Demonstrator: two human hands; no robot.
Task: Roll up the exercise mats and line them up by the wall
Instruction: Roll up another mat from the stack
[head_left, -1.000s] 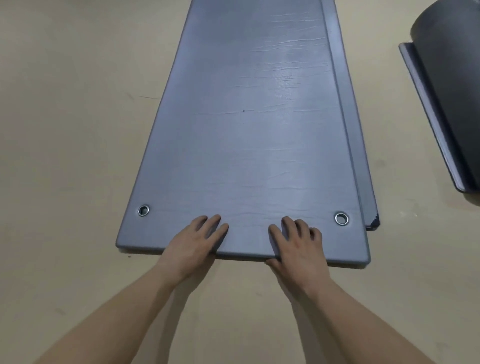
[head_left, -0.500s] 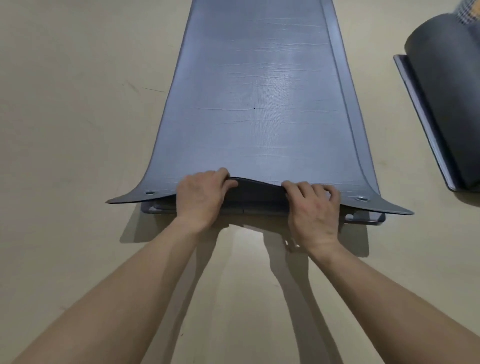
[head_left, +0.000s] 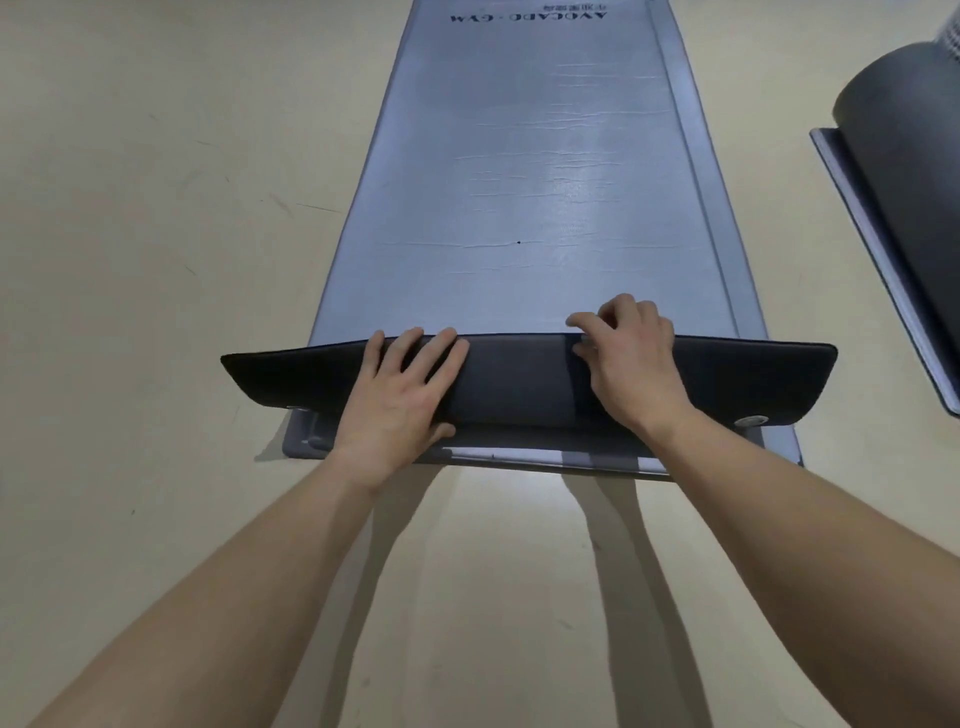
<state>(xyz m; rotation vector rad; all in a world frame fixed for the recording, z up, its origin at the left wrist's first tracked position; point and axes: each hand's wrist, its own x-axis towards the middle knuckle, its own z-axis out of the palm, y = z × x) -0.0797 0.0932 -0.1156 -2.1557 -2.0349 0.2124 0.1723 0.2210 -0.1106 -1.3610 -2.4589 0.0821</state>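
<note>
Fingers (head_left: 410, 353) of the left hand (head_left: 400, 400) lie straight and spread, pressing on the flap (head_left: 519, 384). That flap is the near end of the grey mat (head_left: 519, 182), which a second ago lay flat under both palms. It has since been lifted and turned over away from the person, so its dark underside now faces up, standing a little proud of the mat's near end. Just right of the flap's middle, the right hand (head_left: 634, 364) has its fingers curled over the folded edge, clamped on it. Near the flap's right corner an eyelet (head_left: 750, 420) shows. Under the mat's near end a lower mat (head_left: 311, 441) stays flat on the floor (head_left: 156, 208), so only the top one seems to be coming up. Well to the right of the mat sits a rolled mat (head_left: 909, 156), partly out of view.

I'd judge the first turn of the roll has just begun. The fold is loose, and it wants tucking tight before pushing along the mat.
</note>
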